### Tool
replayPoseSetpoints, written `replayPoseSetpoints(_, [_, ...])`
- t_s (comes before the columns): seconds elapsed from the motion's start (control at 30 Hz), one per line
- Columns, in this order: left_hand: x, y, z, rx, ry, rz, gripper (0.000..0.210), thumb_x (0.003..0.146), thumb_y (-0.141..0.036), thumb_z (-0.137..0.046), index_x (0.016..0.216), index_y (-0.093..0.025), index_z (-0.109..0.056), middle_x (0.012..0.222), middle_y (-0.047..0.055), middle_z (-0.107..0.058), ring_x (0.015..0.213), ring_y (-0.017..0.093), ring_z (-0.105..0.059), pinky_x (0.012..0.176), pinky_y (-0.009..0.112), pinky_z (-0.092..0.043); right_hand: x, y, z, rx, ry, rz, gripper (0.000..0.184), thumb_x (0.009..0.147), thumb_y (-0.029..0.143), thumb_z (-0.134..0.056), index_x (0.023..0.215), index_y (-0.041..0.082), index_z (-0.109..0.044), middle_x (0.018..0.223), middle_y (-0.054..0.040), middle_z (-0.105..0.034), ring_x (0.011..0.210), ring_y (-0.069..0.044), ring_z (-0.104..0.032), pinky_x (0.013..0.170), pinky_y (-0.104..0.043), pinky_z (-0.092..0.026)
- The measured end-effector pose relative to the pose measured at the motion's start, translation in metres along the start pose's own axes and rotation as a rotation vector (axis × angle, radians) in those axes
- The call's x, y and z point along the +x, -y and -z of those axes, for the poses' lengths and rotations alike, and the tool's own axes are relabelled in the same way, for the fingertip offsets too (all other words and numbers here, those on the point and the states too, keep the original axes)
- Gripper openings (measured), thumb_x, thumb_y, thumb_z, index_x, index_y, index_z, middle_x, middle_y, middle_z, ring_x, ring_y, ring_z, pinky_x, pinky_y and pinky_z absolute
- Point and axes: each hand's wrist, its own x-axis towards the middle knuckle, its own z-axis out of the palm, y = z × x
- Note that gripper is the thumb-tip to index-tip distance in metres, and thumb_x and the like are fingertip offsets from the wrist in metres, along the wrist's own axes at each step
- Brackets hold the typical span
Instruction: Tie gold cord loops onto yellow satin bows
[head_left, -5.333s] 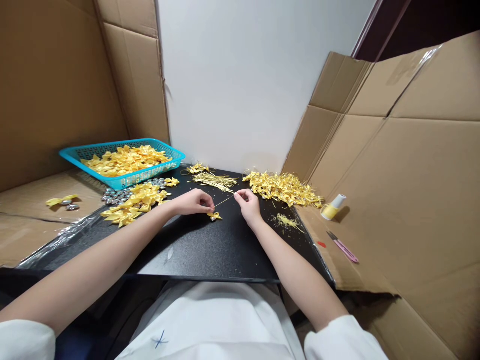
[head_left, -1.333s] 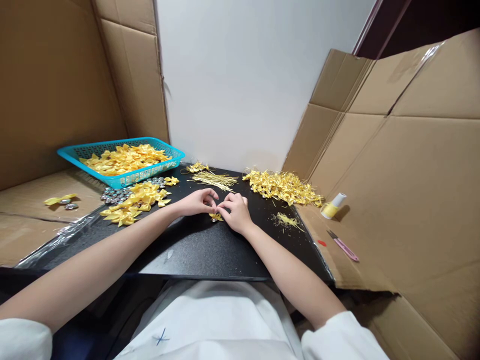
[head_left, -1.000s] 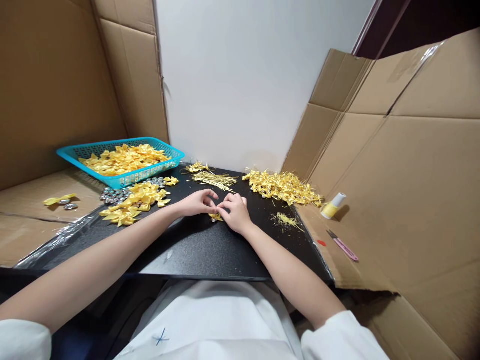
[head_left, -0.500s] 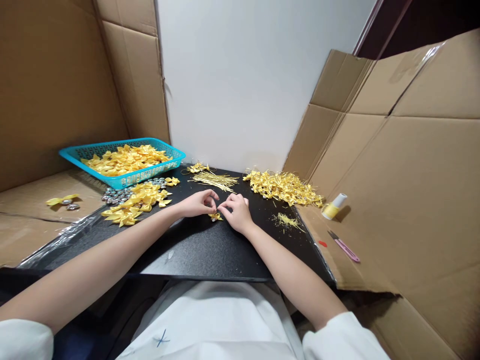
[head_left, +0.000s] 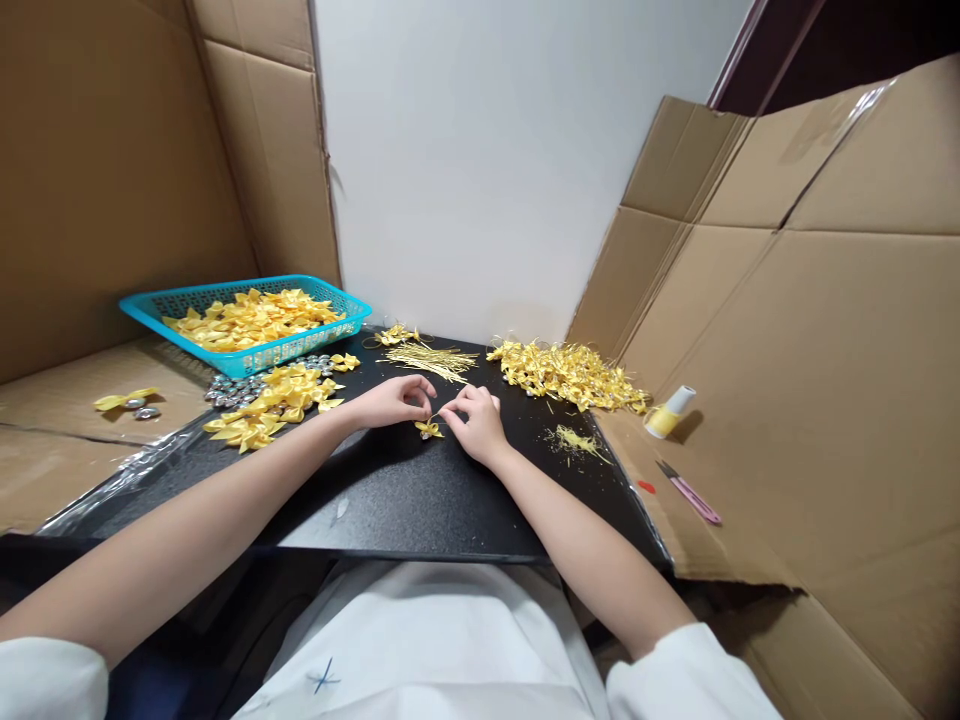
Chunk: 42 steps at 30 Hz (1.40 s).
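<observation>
Cardboard panels wall in both sides. Black desk between them. Teal basket at the far left of it, loaded with yellow bows. Far right: heap of corded bows. In front of the basket: loose bows, with silver beads just behind them.

Right hand: grip pinched on a thin cord. Left hand: thumb and index curled close together; can't tell if that grip has the cord too. Hands near each other, mid-desk.

Cut strands lie in a bunch beyond the hands. Pink-handled snips and thread spool on cardboard at right, spool tilted. Work bow sits on the desk just below the fingertips; cord runs from it to the right hand.
</observation>
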Motion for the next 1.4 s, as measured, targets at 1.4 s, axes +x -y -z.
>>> replayPoseSetpoints(1.4, [-0.0033, -0.0075, 0.0035, 0.295, 0.013, -0.182, 0.021, 0.072, -0.034, -0.070, 0.086, -0.019, -0.068, 0.077, 0.002, -0.078, 0.070, 0.017, -0.065, 0.062, 0.024, -0.040, 0.0013, -0.0013, 0.0011, 0.000, -0.023, -0.034, 0.014, 0.090, 0.029, -0.065, 0.082, 0.023, -0.076, 0.086, -0.0015, -0.061, 0.091, -0.018, -0.051, 0.084, -0.033, -0.031])
